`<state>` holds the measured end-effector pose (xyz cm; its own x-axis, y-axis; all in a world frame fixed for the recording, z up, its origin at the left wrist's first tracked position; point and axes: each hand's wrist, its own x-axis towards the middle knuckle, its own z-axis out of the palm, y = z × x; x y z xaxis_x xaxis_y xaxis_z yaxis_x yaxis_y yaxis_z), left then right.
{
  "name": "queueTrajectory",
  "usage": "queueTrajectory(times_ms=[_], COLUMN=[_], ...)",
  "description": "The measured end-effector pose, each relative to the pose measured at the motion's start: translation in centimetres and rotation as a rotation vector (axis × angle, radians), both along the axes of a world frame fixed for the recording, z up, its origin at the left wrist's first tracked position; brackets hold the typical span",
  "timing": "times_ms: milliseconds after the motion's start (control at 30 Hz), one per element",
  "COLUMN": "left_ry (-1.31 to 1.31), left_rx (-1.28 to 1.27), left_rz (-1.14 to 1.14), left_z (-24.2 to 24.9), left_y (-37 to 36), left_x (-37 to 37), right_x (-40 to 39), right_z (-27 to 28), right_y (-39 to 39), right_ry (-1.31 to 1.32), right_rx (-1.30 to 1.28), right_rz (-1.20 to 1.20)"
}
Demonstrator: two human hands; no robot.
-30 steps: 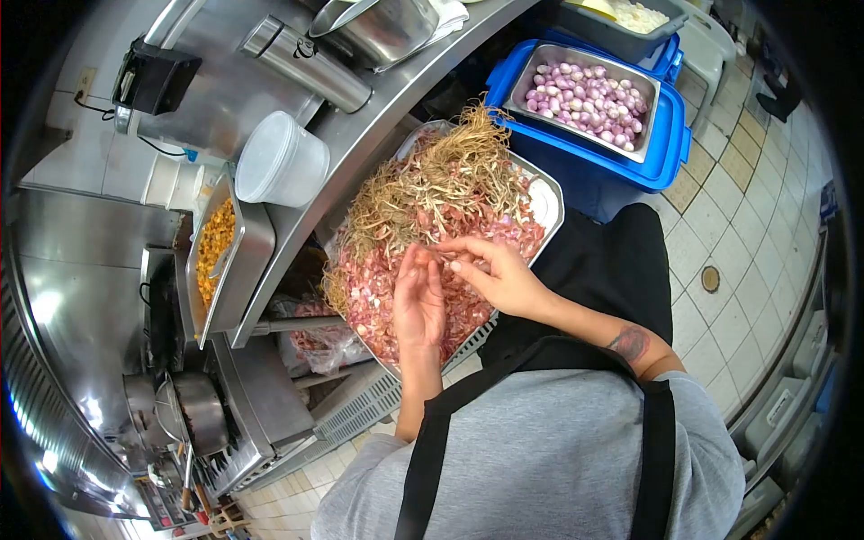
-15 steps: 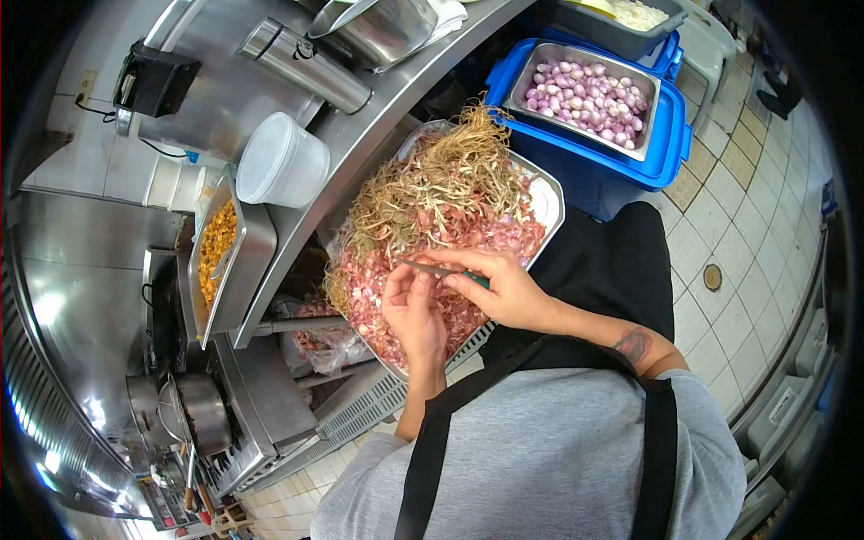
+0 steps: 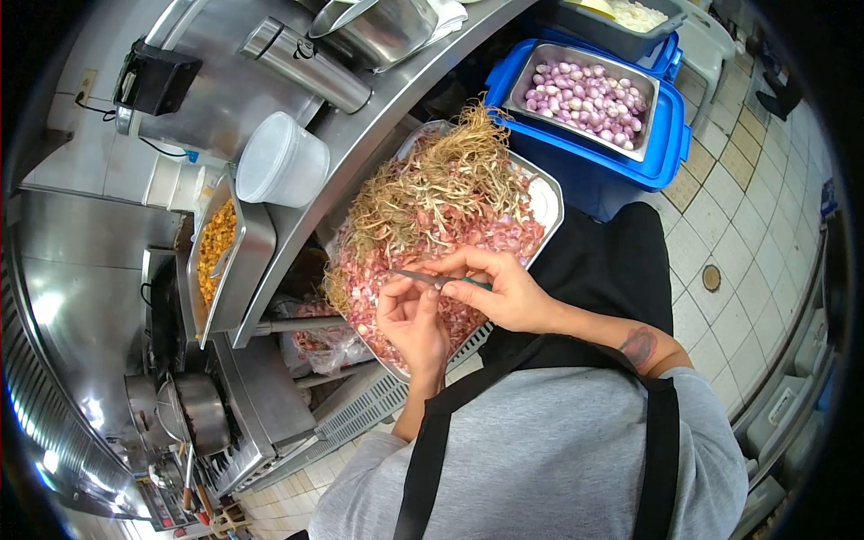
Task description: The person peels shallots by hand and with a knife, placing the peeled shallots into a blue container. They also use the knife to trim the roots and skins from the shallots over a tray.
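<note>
A small knife (image 3: 420,275) with a green handle is in my right hand (image 3: 499,292), its blade pointing left over the tray. Close beside the blade, my left hand (image 3: 414,328) is closed with fingertips pinched; what lies between them is too small to make out. Beneath both hands, a large tray (image 3: 555,202) holds pinkish shallots and skins (image 3: 513,236). Dry stalks with stringy roots (image 3: 432,193) are heaped over its far part.
Peeled shallots (image 3: 589,101) fill a metal pan on a blue cooler (image 3: 670,148) at upper right. Left of the tray runs a steel counter (image 3: 346,144) with a white tub (image 3: 283,162) and a pan of orange food (image 3: 218,247). Pots (image 3: 202,414) stand lower left.
The knife and my right hand have shifted slightly left. My left hand's fingers have changed position a little near the blade.
</note>
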<state>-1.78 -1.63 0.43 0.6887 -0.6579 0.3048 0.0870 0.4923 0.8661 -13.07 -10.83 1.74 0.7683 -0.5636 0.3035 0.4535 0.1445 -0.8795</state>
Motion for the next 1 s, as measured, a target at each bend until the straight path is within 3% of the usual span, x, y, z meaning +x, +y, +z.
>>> queueTrajectory(times_ms=[233,333,433,533,633,733,933,1000], left_ry=[-0.011,0.071,0.164,0.223,0.264,0.241,-0.092,-0.063], left_rx=[-0.012,0.042,0.100,0.157,0.217,0.285,0.278,0.265], left_rz=[-0.046,-0.142,-0.165,-0.231,-0.380,-0.369,-0.173,-0.206], left_z=[-0.2,0.4,0.5,-0.2,0.1,0.7,-0.2,0.1], left_y=[-0.1,0.0,0.3,0.3,0.1,-0.4,-0.8,-0.7], left_x=[0.3,0.7,0.8,1.6,2.9,2.8,2.1,2.0], right_x=[0.4,0.1,-0.1,0.5,0.4,0.2,0.4,0.5], right_z=[-0.4,-0.4,0.1,-1.2,-2.0,-1.6,-1.9,-2.1], right_y=[0.1,-0.2,-0.5,-0.9,-1.4,-1.5,-1.0,-1.2], right_ry=[-0.010,0.048,0.143,0.062,0.050,0.078,0.033,0.039], right_rx=[0.014,-0.284,-0.298,-0.298,0.342,0.397,0.319,0.315], right_rz=[-0.061,-0.237,-0.242,-0.257,0.155,0.148,0.095,0.084])
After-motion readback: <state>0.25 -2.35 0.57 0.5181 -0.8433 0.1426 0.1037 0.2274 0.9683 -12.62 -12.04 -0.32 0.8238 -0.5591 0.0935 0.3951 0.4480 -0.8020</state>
